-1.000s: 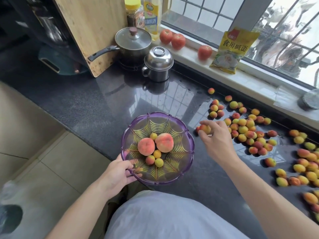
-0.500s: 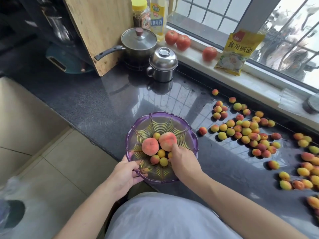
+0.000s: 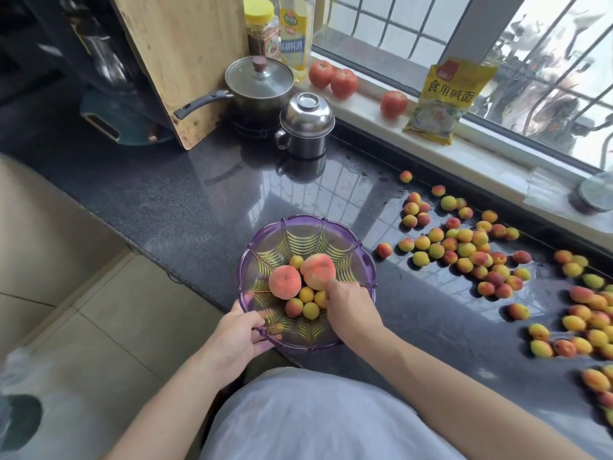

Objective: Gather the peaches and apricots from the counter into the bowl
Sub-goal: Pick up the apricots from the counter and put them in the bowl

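Counter (image 3: 185, 200): dark speckled stone, polished to a mirror gloss, wet-looking patches toward its window edge. Bowl (image 3: 366, 260) at the front edge: translucent purple plastic, ribbed, glossy. Peaches (image 3: 284, 281) inside: matt, velvety skin. Apricots (image 3: 464, 250) across the right half: smooth, faintly shiny skin. Cutting board (image 3: 185, 54) at the back left: pale wood, matt, scuffed and speckled along its lower edge. Saucepan (image 3: 258, 84): dark metal, clear glass lid, matt black handle. Lidded cup (image 3: 306, 127): brushed stainless steel, bright. Packet (image 3: 447, 101) on the sill: glossy yellow plastic film. Tomatoes (image 3: 343, 83): smooth, shiny.
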